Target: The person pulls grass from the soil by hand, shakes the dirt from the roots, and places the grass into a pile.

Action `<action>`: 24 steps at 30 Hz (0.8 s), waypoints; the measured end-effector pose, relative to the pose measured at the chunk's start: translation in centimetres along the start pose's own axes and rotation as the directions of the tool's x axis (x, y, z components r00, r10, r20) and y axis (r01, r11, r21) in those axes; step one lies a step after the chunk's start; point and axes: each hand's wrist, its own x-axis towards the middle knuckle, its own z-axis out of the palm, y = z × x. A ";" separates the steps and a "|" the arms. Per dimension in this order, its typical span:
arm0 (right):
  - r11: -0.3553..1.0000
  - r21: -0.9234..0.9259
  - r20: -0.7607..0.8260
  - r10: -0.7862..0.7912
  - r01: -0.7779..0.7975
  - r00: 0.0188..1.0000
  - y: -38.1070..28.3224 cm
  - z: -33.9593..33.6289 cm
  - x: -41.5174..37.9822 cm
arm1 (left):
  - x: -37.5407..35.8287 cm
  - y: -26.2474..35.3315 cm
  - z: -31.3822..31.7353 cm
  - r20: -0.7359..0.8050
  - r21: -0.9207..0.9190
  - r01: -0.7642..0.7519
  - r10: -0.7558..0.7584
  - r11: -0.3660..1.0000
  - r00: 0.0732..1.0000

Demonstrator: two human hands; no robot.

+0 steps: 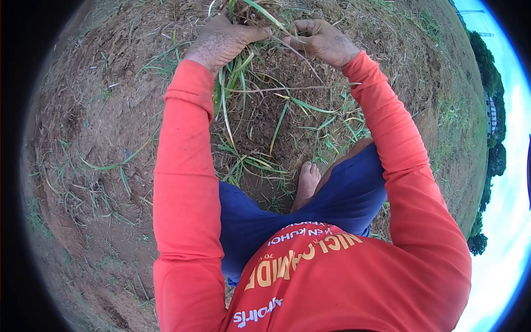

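At the top of the head view, my left hand [224, 41] is closed around a bunch of long, narrow green leaves [237, 69], some yellowed. The leaves hang below the hand over the soil; their upper ends run out of view. Just to the right, my right hand [323, 43] has thumb and fingers pinched on a thin, dry leaf blade [283, 34] that reaches toward the left thumb. The two hands are a short way apart, above the ground.
Bare brown soil [105, 166] with scattered grass tufts [249, 163] surrounds me. My bare foot [307, 182] stands below the hands. A long dry stalk [298, 88] crosses under them. Trees [494, 149] and a pale building [490, 113] line the far right.
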 end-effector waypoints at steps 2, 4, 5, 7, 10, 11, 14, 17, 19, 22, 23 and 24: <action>0.975 -0.132 -0.004 -0.179 0.177 0.984 -1.2 1.0 0.0 | -0.2 0.2 1.9 0.068 -0.017 -0.038 0.039 0.999 0.997; 0.980 0.191 -0.019 -0.048 0.051 0.999 -1.7 1.9 -0.8 | 0.5 -1.0 1.7 0.130 0.123 -0.001 -0.015 0.992 0.991; 0.888 0.451 0.017 0.091 -0.089 0.996 -1.6 2.5 -0.9 | 0.8 -1.8 1.2 0.152 0.193 0.018 -0.048 0.981 0.987; 0.922 0.322 0.064 0.203 -0.212 0.977 3.6 1.9 -1.4 | 0.7 -2.9 0.1 0.084 0.320 0.129 -0.163 0.939 0.983; 0.953 -0.158 0.019 0.266 -0.259 0.964 7.5 3.6 -3.7 | -1.2 -0.8 -1.8 -0.126 0.409 0.155 -0.113 0.899 0.986; 0.863 -0.475 0.020 0.204 -0.170 0.979 8.6 5.2 -5.1 | -1.3 -1.0 -2.6 -0.110 0.361 0.140 -0.107 0.922 0.988; 0.897 -0.442 -0.126 -0.075 0.012 0.989 11.5 11.0 -7.9 | -3.0 -1.7 -5.1 -0.154 0.235 0.117 -0.082 0.965 0.985; 0.895 -0.442 -0.163 -0.020 -0.055 0.986 11.6 12.5 -8.0 | -4.6 -2.7 -7.2 -0.228 0.343 0.127 -0.049 0.931 0.972; 0.862 -0.506 -0.156 -0.102 0.009 0.982 12.2 12.7 -8.4 | -4.8 -3.3 -8.1 -0.216 0.239 0.124 -0.072 0.963 0.974; 0.818 -0.574 -0.214 -0.126 -0.020 0.969 11.1 13.9 -9.1 | -6.4 -1.1 -8.2 -0.215 0.168 0.161 -0.123 0.973 0.969; 0.843 -0.533 -0.263 -0.089 -0.068 0.961 11.8 14.3 -8.9 | -6.7 -0.9 -8.4 -0.214 0.161 0.162 -0.126 0.974 0.969; 0.866 -0.488 -0.310 -0.053 -0.111 0.949 13.0 14.9 -8.8 | -6.8 -0.6 -8.3 -0.214 0.156 0.164 -0.129 0.974 0.968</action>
